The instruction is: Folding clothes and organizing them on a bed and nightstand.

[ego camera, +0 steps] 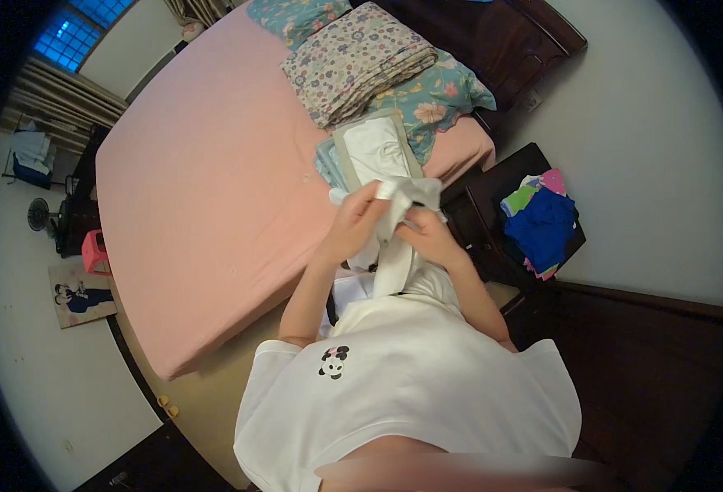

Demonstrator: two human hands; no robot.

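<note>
A white garment (398,197) hangs between my two hands, its lower part falling towards my lap. My left hand (358,218) grips its upper left edge, fingers pinched on the cloth. My right hand (426,234) holds the cloth a little lower and to the right. Just beyond the hands, a folded white cloth (374,147) lies on a grey-beige one (346,161) at the bed's edge. Pale blue folded fabric (329,163) shows beside them on the left.
A pink-sheeted bed (214,197) spans the left and front. A folded floral quilt (358,61) rests on teal floral pillows (432,101). At right, a dark nightstand (478,203) bears a blue garment (541,224) over colourful cloth. A pink stool (95,252) stands beyond the bed.
</note>
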